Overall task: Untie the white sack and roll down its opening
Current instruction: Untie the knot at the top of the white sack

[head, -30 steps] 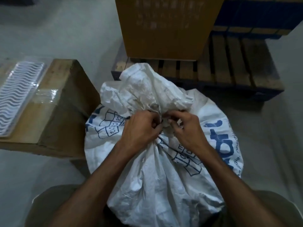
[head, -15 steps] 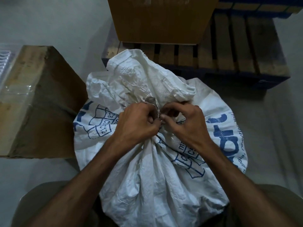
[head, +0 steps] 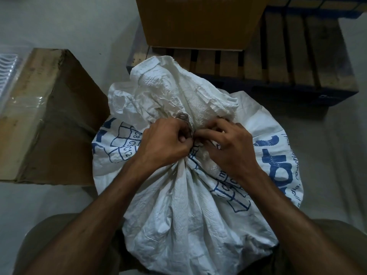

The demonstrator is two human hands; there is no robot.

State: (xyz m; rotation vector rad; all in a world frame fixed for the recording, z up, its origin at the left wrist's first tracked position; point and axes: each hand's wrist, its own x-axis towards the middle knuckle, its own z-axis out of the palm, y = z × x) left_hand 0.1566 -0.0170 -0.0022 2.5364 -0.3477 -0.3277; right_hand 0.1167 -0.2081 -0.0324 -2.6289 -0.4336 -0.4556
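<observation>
A full white woven sack (head: pixel 190 205) with blue print stands between my knees on the floor. Its neck is gathered and bound by a grey tie (head: pixel 183 118), and the loose crumpled top (head: pixel 174 90) flops away from me above the knot. My left hand (head: pixel 164 143) has its fingers curled tight at the knot and pinches the tie. My right hand (head: pixel 228 145) faces it from the right, fingertips pinching the tie at the same spot. The knot itself is mostly hidden behind my fingers.
A brown cardboard box (head: pixel 49 116) sits close on the left with a clear plastic tray (head: pixel 8 76) on top. Ahead lies a wooden pallet (head: pixel 297 62) carrying a large cardboard carton (head: pixel 198 20). Grey floor (head: pixel 337 155) spreads to the right.
Both hands stay at the sack's neck, fingers working the tie. A loop of the grey tie now shows above my left hand. The view has shifted slightly.
</observation>
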